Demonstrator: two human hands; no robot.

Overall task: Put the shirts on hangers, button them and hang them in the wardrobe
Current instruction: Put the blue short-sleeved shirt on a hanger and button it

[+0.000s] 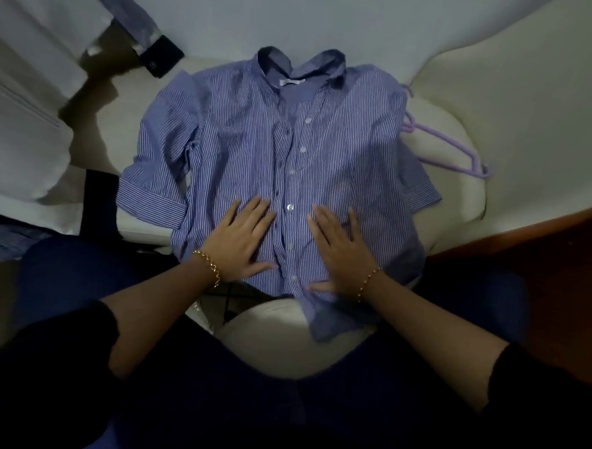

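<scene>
Shirt (230, 135) with thin blue and white stripes lies flat, front up, on a soft, puffy cream seat (460, 205). Small round shiny buttons (290, 207) run down its middle. The left hand (242, 242) and the right hand (341, 250) press flat on its lower part, fingers spread, one on each side of the buttons. A thin purple hanger (462, 157) lies just beside the shirt. Smooth brown wood (543, 254) shows on the right.
</scene>
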